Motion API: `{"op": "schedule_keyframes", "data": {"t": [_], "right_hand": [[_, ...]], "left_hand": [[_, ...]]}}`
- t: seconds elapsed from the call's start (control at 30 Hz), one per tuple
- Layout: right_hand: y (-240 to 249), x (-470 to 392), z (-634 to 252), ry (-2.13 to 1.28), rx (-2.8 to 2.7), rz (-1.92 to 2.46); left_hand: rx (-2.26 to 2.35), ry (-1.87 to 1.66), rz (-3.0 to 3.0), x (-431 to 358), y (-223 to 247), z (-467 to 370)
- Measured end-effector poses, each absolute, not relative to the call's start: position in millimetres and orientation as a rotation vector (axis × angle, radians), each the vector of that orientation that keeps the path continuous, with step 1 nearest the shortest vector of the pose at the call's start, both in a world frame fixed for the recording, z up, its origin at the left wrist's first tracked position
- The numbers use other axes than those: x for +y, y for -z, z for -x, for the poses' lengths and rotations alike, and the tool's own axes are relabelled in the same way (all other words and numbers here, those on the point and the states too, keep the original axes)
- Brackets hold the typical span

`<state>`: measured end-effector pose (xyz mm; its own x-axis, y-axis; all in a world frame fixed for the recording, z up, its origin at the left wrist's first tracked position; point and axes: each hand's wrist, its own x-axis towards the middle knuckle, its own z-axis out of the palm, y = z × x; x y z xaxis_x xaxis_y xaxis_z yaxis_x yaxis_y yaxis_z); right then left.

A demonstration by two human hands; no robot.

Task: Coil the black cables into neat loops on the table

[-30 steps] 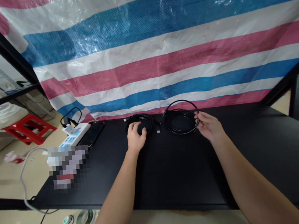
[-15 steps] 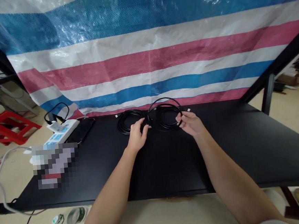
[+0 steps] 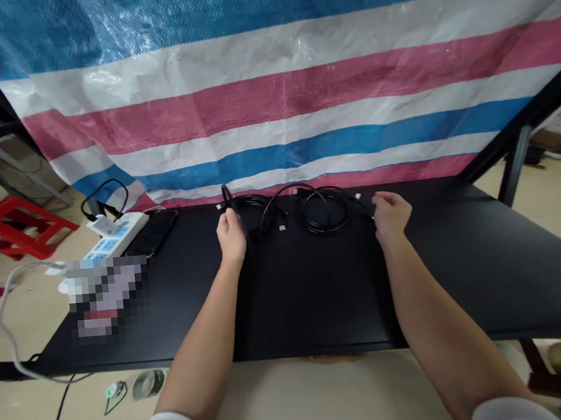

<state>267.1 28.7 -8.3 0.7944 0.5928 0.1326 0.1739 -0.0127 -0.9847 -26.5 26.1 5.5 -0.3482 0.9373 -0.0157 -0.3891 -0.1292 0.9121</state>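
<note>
My left hand [image 3: 232,237] is closed round a bunched loop of black cable [image 3: 225,191], raised on edge at the left. Behind it, a coil of black cable [image 3: 254,198] lies partly hidden. A second black cable coil [image 3: 328,231] lies to its right, with a loose arc of cable rising between the two. My right hand [image 3: 391,214] is to the right of that coil, fingers pinched on a black cable that runs in from the left. A light-coloured plug end [image 3: 282,228] lies between the coils, and another plug end [image 3: 358,196] lies near the right coil.
The coils lie on a black table [image 3: 311,298]. At the left are a white power strip [image 3: 127,230], a dark phone [image 3: 153,234] and a blurred-out item. A striped plastic sheet [image 3: 272,100] hangs behind. A red stool [image 3: 24,224] stands on the floor.
My left hand has moved left and now grips raised cable loops. My right hand has moved right, away from the right coil, drawing cable with it. The view has tilted slightly down.
</note>
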Motion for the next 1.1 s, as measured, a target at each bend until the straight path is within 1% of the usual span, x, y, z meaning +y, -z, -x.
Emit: {"op": "schedule_keyframes", "data": {"t": [0.07,0.17,0.27,0.37,0.43,0.5,0.6,0.67,0.73,0.83,1.0,1.1], "right_hand": [[12.1,29.7,-264.4,-0.239,-0.842,1.729],[15.7,29.1,-257.6,-0.193,-1.097,1.842],[19.4,28.5,-255.0,-0.210,-1.116,1.927],[20.1,28.3,-257.1,-0.240,-1.050,1.912],[15.9,27.9,-258.3,-0.321,-0.938,1.833],[7.6,26.4,-258.4,-0.503,-0.764,1.678],[-8.6,20.4,-257.8,-0.850,-0.510,1.335],[-17.8,14.8,-257.9,-0.963,-0.382,1.118],[-22.8,9.9,-259.1,-0.975,-0.286,0.963],[-22.3,6.5,-263.4,-0.932,-0.249,0.849],[-13.5,8.7,-267.4,-0.860,-0.475,0.797],[-9.3,12.1,-257.0,-0.729,-0.671,0.865]], "left_hand": [[1.084,-1.678,-0.697,24.5,-14.0,26.2],[1.093,-1.633,-0.629,22.1,-23.6,26.5],[1.100,-1.595,-0.550,20.4,-29.7,27.3],[1.105,-1.569,-0.508,19.3,-32.8,27.8],[1.099,-1.553,-0.494,19.0,-33.2,28.1],[1.082,-1.546,-0.466,19.0,-32.7,28.7],[1.027,-1.540,-0.408,19.8,-31.7,30.7],[0.986,-1.539,-0.364,20.5,-32.1,33.0],[0.953,-1.548,-0.301,21.1,-33.9,36.3],[0.913,-1.591,-0.183,21.9,-37.9,42.2],[0.878,-1.645,-0.090,23.1,-38.6,48.9],[0.863,-1.606,-0.110,24.6,-33.5,48.6]]}}
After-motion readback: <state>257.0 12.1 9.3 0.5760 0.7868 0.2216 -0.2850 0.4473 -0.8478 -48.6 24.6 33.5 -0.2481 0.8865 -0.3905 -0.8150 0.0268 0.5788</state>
